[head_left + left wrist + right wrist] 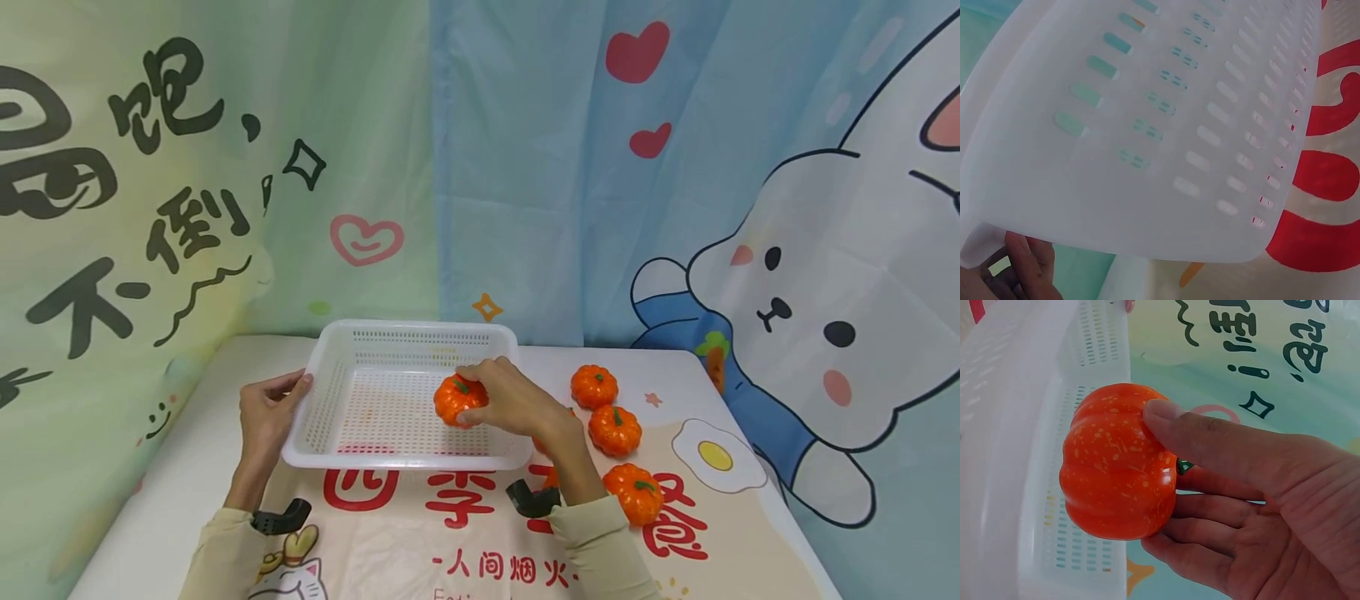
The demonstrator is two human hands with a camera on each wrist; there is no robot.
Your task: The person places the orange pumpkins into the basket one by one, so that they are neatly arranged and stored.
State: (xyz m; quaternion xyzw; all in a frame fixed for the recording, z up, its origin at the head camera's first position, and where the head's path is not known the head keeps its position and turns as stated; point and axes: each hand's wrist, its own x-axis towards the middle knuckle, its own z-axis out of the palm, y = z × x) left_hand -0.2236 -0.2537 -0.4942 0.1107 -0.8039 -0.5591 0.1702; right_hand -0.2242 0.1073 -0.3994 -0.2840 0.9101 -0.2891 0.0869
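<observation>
Thumb and fingers of my right hand [517,398] are clamping round an orange pumpkin [452,406] from its stem side, thumb on 1 shoulder and fingers on the other. Guessing I'm spreading the grip like that because the skin's looking pretty slick and the stem's too stubby to trust. Left hand [266,412] is gripping the white basket [408,461] by the rim at its left end, probably so it isn't skating around while the other hand's busy.

Pumpkin's looking good btw: squat, glossy, fat ribs, little yellowish flecks, and a short green stem that's poking out between thumb and fingers. It's showing up within the basket's outline, toward the right end. Can't tell if it's touching the mesh floor.

Further out, 3 more pumpkins [615,431] are sitting in a loose line just right of the basket, which is likely making for a short reach. Bits of orange [552,478] are peeking past my right forearm [573,467], too hidden to count. A mat with red characters [405,533] is covering part of the white table [187,467], and a cartoon curtain [510,167] is hanging behind.
</observation>
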